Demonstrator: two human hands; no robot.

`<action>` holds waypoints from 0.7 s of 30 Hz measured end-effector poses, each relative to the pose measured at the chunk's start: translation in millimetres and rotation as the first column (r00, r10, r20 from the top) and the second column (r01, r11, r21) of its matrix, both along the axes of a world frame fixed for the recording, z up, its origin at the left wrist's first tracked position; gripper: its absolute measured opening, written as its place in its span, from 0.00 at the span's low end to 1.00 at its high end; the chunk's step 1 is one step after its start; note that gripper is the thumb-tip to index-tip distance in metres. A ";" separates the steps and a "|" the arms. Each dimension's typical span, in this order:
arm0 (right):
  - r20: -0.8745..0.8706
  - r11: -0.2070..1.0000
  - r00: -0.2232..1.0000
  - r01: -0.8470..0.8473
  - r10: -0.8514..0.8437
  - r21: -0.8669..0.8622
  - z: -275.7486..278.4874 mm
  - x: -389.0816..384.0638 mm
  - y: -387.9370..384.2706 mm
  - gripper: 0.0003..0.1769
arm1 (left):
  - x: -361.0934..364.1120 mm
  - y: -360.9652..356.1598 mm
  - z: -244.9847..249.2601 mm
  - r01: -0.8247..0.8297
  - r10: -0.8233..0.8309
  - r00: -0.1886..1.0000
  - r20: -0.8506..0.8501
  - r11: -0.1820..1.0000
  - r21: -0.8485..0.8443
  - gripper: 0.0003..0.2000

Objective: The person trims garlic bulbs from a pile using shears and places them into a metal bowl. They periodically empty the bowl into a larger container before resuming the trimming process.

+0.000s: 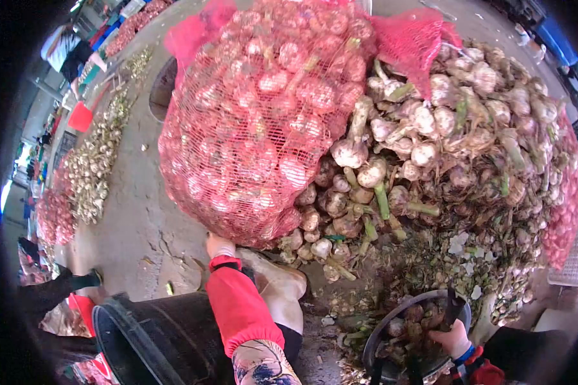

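A large red mesh bag (250,128) bulges with garlic bulbs. My left hand (219,245), below a red sleeve cuff, is at the bag's lower edge with its fingers tucked under the mesh and mostly hidden. To the lower right, my right hand (455,340), with a blue band at the wrist, is closed over the rim side of a grey basin (368,350). A dark tool (455,305) sticks up from its grip; its kind does not show. Garlic bulbs (414,314) lie in the basin beside the fingers.
A big heap of loose garlic (469,122) with stems rises right of the bag, above trimmed scraps (449,256). A black bucket (157,333) stands left of my forearm. More garlic (96,173) lies along the far left; a person (67,51) is at the upper left.
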State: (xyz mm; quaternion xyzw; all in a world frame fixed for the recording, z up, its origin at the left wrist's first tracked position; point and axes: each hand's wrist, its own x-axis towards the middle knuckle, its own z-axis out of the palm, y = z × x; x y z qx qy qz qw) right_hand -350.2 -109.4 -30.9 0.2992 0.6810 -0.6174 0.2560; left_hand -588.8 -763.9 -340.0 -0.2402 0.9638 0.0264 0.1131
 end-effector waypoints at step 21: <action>-0.208 0.989 0.975 0.056 -0.084 -0.137 105.2 41.2 -20.9 0.14 | 79.1 351.5 401.3 0.656 0.833 0.551 -0.059 -0.388 0.648 0.14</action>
